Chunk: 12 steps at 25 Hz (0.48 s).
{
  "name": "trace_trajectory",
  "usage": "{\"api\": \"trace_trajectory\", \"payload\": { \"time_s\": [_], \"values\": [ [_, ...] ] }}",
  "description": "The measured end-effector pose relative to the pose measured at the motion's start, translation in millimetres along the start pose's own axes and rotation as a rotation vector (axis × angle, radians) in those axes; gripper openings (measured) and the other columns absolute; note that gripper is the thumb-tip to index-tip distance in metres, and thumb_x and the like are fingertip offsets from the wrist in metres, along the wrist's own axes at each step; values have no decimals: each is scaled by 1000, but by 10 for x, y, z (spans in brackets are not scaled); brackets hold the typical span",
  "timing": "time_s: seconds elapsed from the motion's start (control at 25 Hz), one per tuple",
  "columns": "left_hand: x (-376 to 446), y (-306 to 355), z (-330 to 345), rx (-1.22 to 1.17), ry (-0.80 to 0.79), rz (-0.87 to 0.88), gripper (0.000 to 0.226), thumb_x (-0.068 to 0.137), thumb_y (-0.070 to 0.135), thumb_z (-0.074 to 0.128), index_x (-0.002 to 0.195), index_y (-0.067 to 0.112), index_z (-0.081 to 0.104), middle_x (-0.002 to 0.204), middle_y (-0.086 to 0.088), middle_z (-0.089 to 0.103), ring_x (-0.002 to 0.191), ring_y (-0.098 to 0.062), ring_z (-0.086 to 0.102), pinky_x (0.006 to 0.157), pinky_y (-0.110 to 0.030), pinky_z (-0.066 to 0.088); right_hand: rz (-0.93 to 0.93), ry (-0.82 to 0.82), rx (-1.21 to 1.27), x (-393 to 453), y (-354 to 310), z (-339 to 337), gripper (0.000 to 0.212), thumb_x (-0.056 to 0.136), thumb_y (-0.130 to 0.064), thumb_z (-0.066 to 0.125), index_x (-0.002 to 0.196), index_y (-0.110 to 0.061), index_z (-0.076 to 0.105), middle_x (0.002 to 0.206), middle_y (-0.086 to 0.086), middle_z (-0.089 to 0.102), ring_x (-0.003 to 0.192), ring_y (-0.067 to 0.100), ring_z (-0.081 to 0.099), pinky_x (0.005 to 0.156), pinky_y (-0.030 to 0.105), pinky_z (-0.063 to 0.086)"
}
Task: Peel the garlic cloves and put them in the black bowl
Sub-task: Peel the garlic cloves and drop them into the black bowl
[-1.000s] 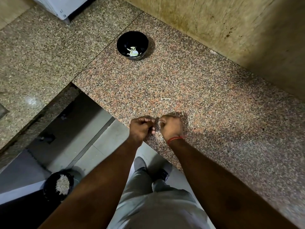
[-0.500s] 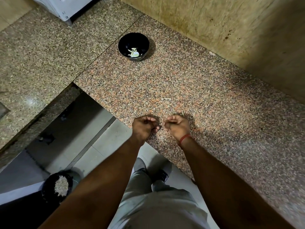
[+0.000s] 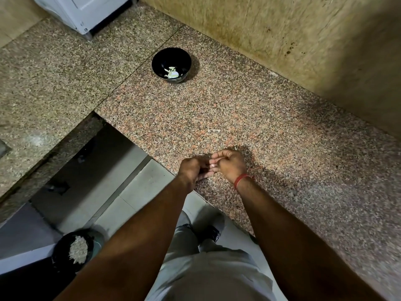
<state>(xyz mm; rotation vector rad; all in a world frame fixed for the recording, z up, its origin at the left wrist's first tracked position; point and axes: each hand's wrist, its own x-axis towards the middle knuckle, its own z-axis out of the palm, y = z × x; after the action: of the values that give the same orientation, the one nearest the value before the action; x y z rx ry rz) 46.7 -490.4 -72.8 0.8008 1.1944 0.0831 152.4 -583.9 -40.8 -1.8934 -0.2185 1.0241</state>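
Observation:
A black bowl (image 3: 171, 64) with a few pale peeled garlic cloves (image 3: 171, 72) in it stands on the speckled granite counter (image 3: 271, 131), far from my hands. My left hand (image 3: 193, 170) and my right hand (image 3: 230, 165) meet fingertip to fingertip over the counter's near edge. Between their curled fingers they pinch a small pale garlic clove (image 3: 211, 165), mostly hidden. A red thread is tied round my right wrist.
A small pale scrap (image 3: 214, 130) lies on the counter beyond my hands. A stained tiled wall (image 3: 282, 35) rises behind the counter. Below, on the floor, a dark bin (image 3: 74, 250) holds pale peelings. A white appliance (image 3: 82, 11) stands at the top left.
My hands drew slightly apart half a second ago and have come together again. My right hand has turned, its fingers now over the clove.

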Motion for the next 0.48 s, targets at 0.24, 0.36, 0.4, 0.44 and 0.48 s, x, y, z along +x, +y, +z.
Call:
{"api": "trace_trajectory", "payload": {
  "time_s": [0.24,0.36,0.4,0.44,0.48],
  "values": [
    [-14,-23,6,-71,-10,-7,20,100,6,56,108,-6,70,99,-21,76,87,-33,75,89,-46,62,-98,-28,-112,-50,17,-53,36,81,18,66,87,-17,74,88,2,77,84,16,76,75,35,65],
    [-23,-1,44,-86,3,-3,19,97,4,62,107,-10,70,95,-21,76,85,-32,75,91,-46,61,-169,17,-180,-57,14,-50,34,79,14,72,83,-19,75,83,-3,77,78,8,75,74,28,64],
    [-22,8,55,-86,8,-4,18,97,2,62,106,-11,70,94,-21,76,86,-33,75,91,-46,61,-180,36,-186,-66,7,-47,32,79,13,73,82,-18,76,82,-4,77,77,7,74,73,26,63],
    [-22,17,65,-87,13,-6,17,96,0,63,105,-13,70,92,-22,76,86,-34,75,92,-46,61,-185,56,-180,-72,2,-45,30,78,12,75,82,-18,75,81,-5,76,76,7,74,72,25,63],
    [-27,32,69,-84,17,-9,16,94,-3,63,103,-14,70,90,-21,76,85,-34,75,92,-47,61,-184,74,-167,-74,-2,-42,30,77,12,76,81,-17,75,80,-5,76,75,7,74,71,25,63]
  ]
}}
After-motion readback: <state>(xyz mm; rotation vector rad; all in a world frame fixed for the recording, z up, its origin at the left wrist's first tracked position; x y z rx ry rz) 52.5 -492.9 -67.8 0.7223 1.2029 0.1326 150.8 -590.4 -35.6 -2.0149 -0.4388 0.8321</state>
